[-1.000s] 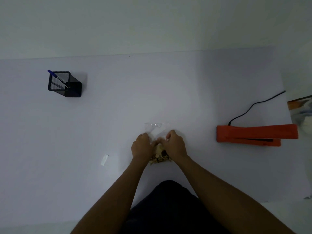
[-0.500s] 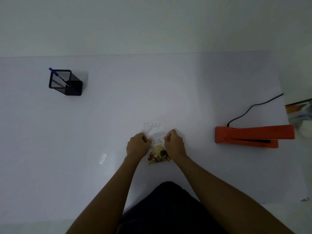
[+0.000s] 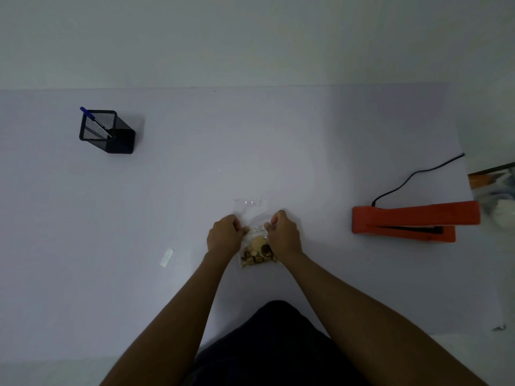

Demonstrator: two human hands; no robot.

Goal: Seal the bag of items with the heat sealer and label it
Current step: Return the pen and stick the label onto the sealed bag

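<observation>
**Bag flat on the desk, both hands pinching its sides**

The small clear plastic bag of tan and brown pieces (image 3: 257, 246) lay flat on the pale white desk (image 3: 306, 140), its long axis running away from the person, clear open end pointing at the far wall, the filled end nearest the body. A white label with writing (image 3: 255, 229) sat across its middle. The left hand (image 3: 224, 236) was closed on the bag's left edge, the right hand (image 3: 282, 236) closed on its right edge, fingers curled in, the bag between them. Well off to the right rested the orange heat sealer (image 3: 412, 220), long axis crosswise, with a black cord (image 3: 412, 176). Far left stood a black mesh pen holder (image 3: 107, 132) with a blue pen (image 3: 93, 119); a small white strip (image 3: 166, 257) lay near the left forearm. Behind, a plain pale wall (image 3: 250, 37).
</observation>
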